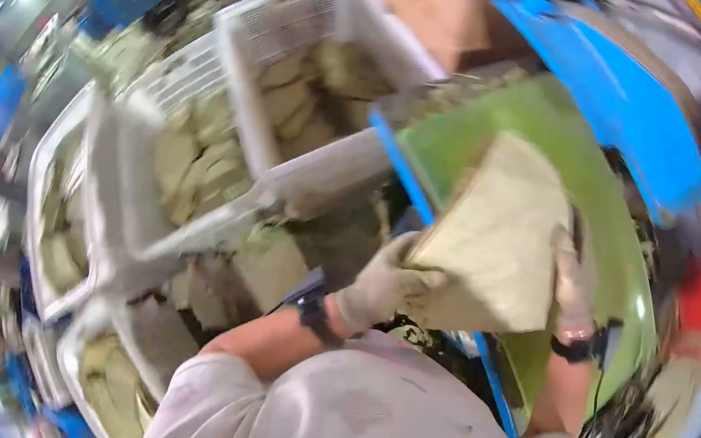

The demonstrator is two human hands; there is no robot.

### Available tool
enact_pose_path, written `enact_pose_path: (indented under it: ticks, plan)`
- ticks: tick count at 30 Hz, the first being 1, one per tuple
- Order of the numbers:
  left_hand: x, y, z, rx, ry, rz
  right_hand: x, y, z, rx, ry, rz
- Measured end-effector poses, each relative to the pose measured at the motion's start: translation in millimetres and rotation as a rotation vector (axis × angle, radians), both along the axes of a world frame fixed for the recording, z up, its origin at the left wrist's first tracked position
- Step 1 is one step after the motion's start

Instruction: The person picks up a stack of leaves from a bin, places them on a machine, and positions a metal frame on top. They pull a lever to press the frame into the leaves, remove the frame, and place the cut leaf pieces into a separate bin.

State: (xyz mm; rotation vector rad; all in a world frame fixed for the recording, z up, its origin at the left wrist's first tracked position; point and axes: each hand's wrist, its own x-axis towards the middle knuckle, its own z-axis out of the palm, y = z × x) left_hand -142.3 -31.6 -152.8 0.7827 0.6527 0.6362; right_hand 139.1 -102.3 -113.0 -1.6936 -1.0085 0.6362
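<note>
A cream-coloured, flat, panel-like piece (497, 241), perhaps a stack of cut cloth, is held between my two gloved hands over a green work surface (615, 295). My left hand (384, 286) has its fingers closed round the near left corner. My right hand (574, 280) grips the right edge, with some of its fingers hidden behind the piece. The piece is tilted, and its darker left edge shows. Motion blur hides whether it is one layer or several.
White plastic crates hold beige, folded-looking pieces at left; one crate (320, 180) stands behind the others. A blue strip (403, 168) edges the green surface. Beyond it rises a blue panel (606, 85). A brown cardboard box (423, 3) is at the back. Dark scraps (629, 415) lie at right.
</note>
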Motion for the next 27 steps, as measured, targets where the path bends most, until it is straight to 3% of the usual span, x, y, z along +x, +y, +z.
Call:
enact_pose_path:
  ticks: [1, 2, 5, 8, 10, 13, 14, 18, 24, 27]
  plan:
    - [-3.3, 1.1, -7.0, 0.015, -0.02, -0.005, -10.8, 1.3, 12.3, 0.035, 0.18, 0.04]
    - [-4.6, 4.9, -13.9, -0.05, -0.025, 0.024, -18.4, 3.0, 18.1, 0.028, 0.194, 0.106]
    - [-24.8, 5.3, -18.4, -0.132, -0.011, 0.144, -37.3, 4.0, 32.4, -0.315, 0.011, 0.177]
    - [-65.7, 10.3, -28.8, -0.069, -0.055, 0.214, -66.8, -4.5, 29.9, -0.082, -0.06, 0.371]
    - [-99.4, 22.0, -23.7, -0.089, -0.156, 0.349, -69.9, -10.8, 18.2, -0.066, 0.163, 0.398]
    - [-157.8, 46.8, 3.7, -0.115, -0.341, 0.599, -89.4, -11.7, 35.9, -0.218, -0.012, 0.43]
    - [-177.3, 55.9, 9.8, -0.096, -0.252, 0.739, -97.3, -7.7, 33.9, -0.191, 0.046, 0.366]
    - [-282.4, 98.9, -20.6, -0.011, -0.299, 0.996, -129.3, 19.1, 12.5, -0.147, 0.179, 0.28]
    - [-457.0, 156.3, 1.3, 0.04, -0.217, 1.238, -248.6, 96.2, -24.6, -0.255, 0.204, 0.34]
    - [-549.0, 201.7, -16.1, 0.079, -0.276, 1.359, -349.9, 136.4, 16.7, -0.385, 0.095, 0.502]
